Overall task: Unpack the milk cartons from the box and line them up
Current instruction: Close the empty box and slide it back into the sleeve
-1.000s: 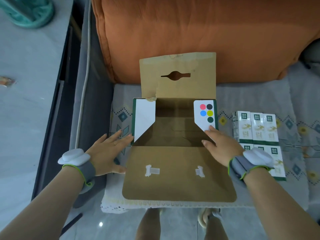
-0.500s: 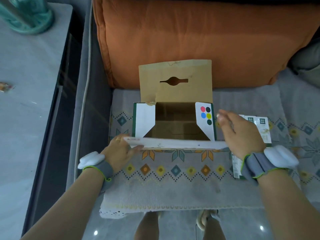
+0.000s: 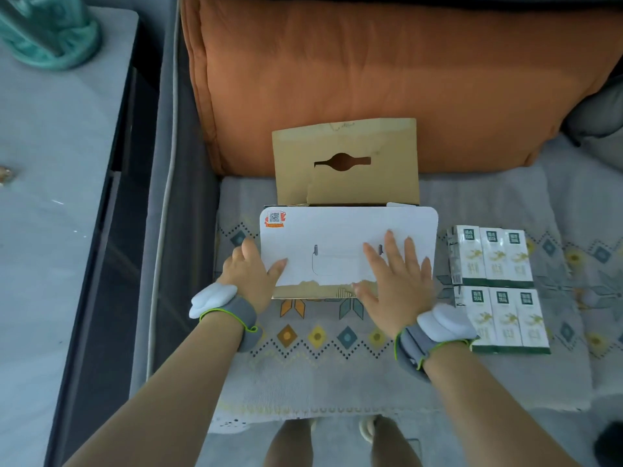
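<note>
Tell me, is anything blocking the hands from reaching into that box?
Yes. The white flap lies folded over the opening of the box; the right hand rests flat on it and the left hand touches its left edge.

Box flap (image 3: 347, 241) white – milk cartons (image 3: 495, 288) white-green – cushion (image 3: 371, 72) orange.

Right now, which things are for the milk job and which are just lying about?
For the job: box, its white flap, milk cartons, left hand, right hand.
Just lying about: orange cushion, teal object, white cable.
</note>
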Demonstrator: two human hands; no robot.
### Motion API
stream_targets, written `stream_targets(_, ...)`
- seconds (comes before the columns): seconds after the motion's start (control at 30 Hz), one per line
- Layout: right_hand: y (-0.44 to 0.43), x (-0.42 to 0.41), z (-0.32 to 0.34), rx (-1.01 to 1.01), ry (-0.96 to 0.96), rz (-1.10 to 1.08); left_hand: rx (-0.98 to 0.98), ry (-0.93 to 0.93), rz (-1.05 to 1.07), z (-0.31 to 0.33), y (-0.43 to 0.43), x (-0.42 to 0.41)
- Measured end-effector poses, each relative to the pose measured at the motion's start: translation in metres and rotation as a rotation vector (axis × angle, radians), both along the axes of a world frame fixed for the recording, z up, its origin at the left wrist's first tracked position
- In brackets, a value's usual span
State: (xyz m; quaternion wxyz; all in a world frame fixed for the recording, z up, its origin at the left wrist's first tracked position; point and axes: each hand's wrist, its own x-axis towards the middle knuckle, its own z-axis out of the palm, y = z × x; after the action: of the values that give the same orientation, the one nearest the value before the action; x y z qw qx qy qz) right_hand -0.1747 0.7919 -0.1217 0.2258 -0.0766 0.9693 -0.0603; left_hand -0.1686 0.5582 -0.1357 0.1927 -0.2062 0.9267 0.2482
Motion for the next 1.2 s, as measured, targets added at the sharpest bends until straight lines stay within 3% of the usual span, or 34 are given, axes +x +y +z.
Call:
stream_targets(0.37, 0.005, -0.017, -0.045, 0.064, -0.097, 0.062, 0.076, 0.139, 0.044, 0.000, 0.007, -0.054)
stream_targets(0.63, 0.008, -0.032, -0.037, 0.059, -0.168, 0.136, 0.116, 0.008, 0.016, -0.002, 0.024, -0.124)
stream_targets(0.8, 0.011, -0.053, -0.034, 0.046, -0.144, 0.220, -0.087, 0.022, -0.156, -0.016, 0.036, -0.145)
stream_targets(1.03, 0.016, -0.056, -0.036, 0.029, -0.132, 0.260, -0.033, 0.264, -0.192, -0.021, 0.062, -0.217)
stream_targets(1.2, 0.017, -0.060, -0.033, 0.019, -0.158, 0.261, -0.057, 0.206, -0.364, -0.014, 0.077, -0.252)
